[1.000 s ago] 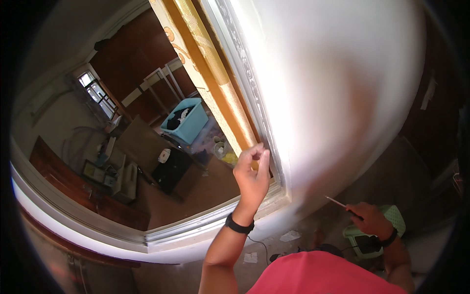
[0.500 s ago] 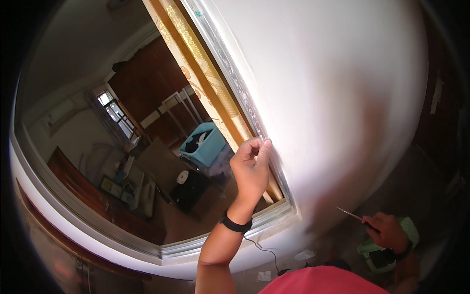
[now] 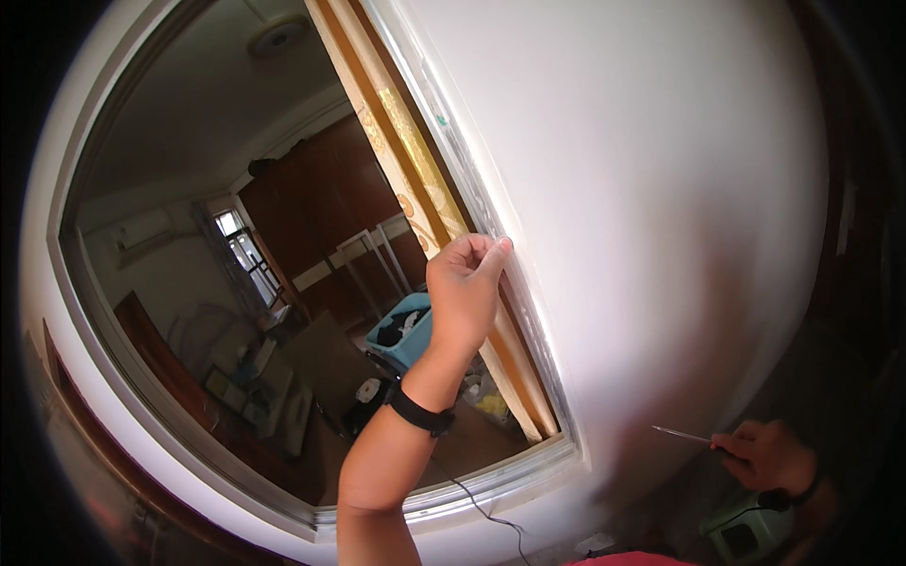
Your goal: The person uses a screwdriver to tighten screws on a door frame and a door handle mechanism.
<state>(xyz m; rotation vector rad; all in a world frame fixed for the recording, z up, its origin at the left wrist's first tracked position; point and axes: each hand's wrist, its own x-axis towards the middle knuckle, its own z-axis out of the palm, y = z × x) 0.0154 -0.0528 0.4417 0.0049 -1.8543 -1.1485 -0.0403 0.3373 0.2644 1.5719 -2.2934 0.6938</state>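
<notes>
Here, left hand curled at window frame, pinch unclear; right hand gripping thin-shafted tool

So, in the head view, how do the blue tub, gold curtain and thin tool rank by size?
1. Gold curtain
2. Blue tub, partly hidden
3. Thin tool in the right hand

Left arm: I see it raised, the elbow bent.
Left hand: the thumb is stretched upward, its tip very near to the bent forefinger.
Right hand: lower, well apart from the left, its fingers closed in a grip.
</notes>
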